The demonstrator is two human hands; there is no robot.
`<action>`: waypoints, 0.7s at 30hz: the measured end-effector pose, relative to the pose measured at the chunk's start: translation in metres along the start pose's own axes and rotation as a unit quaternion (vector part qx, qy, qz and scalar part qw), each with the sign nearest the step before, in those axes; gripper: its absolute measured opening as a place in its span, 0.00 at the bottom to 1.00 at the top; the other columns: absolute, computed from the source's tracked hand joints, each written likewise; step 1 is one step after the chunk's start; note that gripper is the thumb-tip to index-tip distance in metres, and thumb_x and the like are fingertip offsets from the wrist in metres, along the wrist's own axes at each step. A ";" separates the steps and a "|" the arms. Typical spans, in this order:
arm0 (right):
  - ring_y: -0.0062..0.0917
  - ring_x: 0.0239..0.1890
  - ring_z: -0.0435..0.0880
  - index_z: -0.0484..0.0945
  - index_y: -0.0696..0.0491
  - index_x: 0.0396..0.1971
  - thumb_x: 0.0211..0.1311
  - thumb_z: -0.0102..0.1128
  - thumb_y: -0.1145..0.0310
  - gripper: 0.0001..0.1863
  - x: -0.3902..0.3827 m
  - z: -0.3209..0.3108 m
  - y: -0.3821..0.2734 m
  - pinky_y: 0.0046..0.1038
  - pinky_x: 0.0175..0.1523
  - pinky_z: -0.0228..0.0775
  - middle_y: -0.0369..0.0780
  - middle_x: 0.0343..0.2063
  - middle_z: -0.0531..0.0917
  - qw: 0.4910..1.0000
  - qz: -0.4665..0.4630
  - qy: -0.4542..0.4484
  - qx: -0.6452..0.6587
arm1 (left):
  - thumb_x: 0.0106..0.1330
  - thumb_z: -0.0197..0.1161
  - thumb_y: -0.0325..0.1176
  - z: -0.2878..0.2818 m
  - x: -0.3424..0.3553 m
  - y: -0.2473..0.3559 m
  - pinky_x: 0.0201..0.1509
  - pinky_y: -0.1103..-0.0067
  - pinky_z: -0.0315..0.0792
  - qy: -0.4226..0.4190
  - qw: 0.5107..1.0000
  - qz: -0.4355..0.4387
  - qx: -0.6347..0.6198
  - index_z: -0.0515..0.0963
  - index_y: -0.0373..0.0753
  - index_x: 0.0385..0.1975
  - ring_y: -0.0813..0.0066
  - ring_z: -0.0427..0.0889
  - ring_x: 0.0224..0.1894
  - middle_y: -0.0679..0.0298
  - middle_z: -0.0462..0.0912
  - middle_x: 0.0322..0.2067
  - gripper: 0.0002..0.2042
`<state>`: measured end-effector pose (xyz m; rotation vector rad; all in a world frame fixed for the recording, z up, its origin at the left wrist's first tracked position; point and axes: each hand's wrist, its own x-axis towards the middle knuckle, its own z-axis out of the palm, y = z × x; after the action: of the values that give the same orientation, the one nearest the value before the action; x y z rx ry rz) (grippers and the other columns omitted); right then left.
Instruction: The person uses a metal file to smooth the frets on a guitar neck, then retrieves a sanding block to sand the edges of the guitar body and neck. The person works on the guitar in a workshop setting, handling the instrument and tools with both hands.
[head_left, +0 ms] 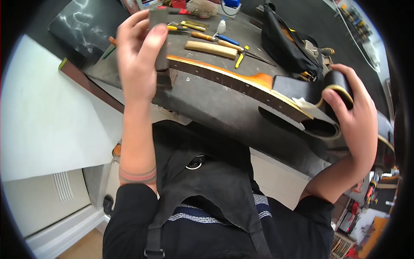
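A guitar lies on its side across the bench, its dark fretboard facing me and its orange-brown neck edge on top. My right hand is wrapped around the horn of the black guitar body, beside the sound hole. A white scrap of tape or paper sticks up where neck meets body. At the neck's far left end, my left hand grips a grey bar-shaped block, thumb on its face. Whether the block touches the neck is unclear; the headstock is not visible. Below it sits a small dark brown block.
Behind the neck lie a pale wooden bar, wooden-handled files, a yellow-handled tool, a white glue bottle and a brush. A black bag stands at the back right. A white panel is at left.
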<state>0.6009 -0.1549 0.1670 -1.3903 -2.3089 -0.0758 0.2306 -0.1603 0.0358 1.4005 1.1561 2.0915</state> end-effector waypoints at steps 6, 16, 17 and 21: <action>0.33 0.39 0.87 0.83 0.54 0.59 0.62 0.80 0.61 0.27 -0.007 0.006 -0.002 0.32 0.49 0.79 0.45 0.41 0.87 1.000 0.020 0.011 0.012 | 0.67 0.81 0.42 -0.034 -0.060 -0.023 0.66 0.64 0.75 0.090 0.885 0.069 0.452 0.84 0.42 0.63 0.54 0.80 0.61 0.54 0.77 0.58 0.26; 0.26 0.40 0.84 0.81 0.53 0.64 0.66 0.75 0.65 0.27 -0.006 0.007 0.012 0.27 0.51 0.77 0.41 0.43 0.86 1.000 0.012 -0.001 -0.015 | 0.69 0.78 0.37 -0.015 -0.068 -0.049 0.65 0.63 0.76 0.111 0.891 0.068 0.436 0.84 0.42 0.64 0.56 0.78 0.60 0.56 0.75 0.56 0.24; 0.26 0.41 0.84 0.81 0.53 0.64 0.65 0.75 0.65 0.27 -0.005 0.006 0.011 0.27 0.51 0.77 0.41 0.43 0.86 1.000 0.013 -0.005 -0.017 | 0.68 0.77 0.37 -0.027 -0.057 -0.050 0.61 0.58 0.76 0.139 0.888 0.084 0.431 0.85 0.41 0.60 0.51 0.78 0.57 0.50 0.74 0.55 0.21; 0.29 0.42 0.85 0.81 0.54 0.63 0.63 0.77 0.64 0.29 -0.001 0.008 0.005 0.29 0.52 0.78 0.43 0.46 0.86 0.999 -0.015 0.008 -0.036 | 0.59 0.83 0.39 0.054 -0.103 -0.013 0.65 0.62 0.74 -0.025 0.906 0.176 0.385 0.85 0.46 0.64 0.51 0.77 0.59 0.48 0.76 0.57 0.30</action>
<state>0.6027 -0.1512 0.1587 -1.3857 -2.3349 -0.1784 0.3216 -0.1998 -0.0253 2.1224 1.9601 1.8519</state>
